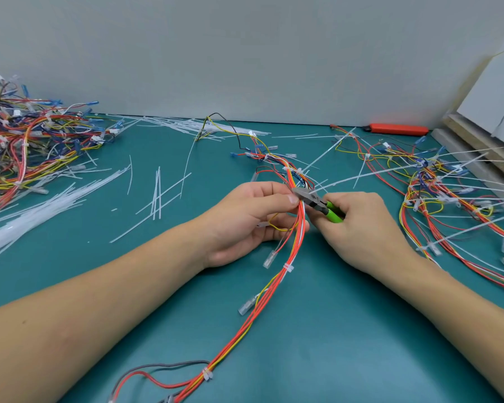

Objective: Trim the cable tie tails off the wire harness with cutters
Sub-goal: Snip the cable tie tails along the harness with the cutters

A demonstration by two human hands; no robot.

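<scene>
A wire harness (269, 289) of red, orange and yellow wires runs from the table's middle down to the near edge, bound by white cable ties (288, 267). My left hand (245, 219) pinches the bundle between thumb and fingers. My right hand (358, 228) grips green-handled cutters (317, 203). Their grey jaws sit at the bundle just right of my left thumb, on a long white tie tail (361, 176) that sticks out to the upper right.
A heap of harnesses (26, 141) lies at the far left, with cut white tails (35, 216) strewn beside it. More harnesses with long tails (448, 193) spread at the right. A red knife (396, 128) lies by the wall. Boards (477, 141) lean at the far right.
</scene>
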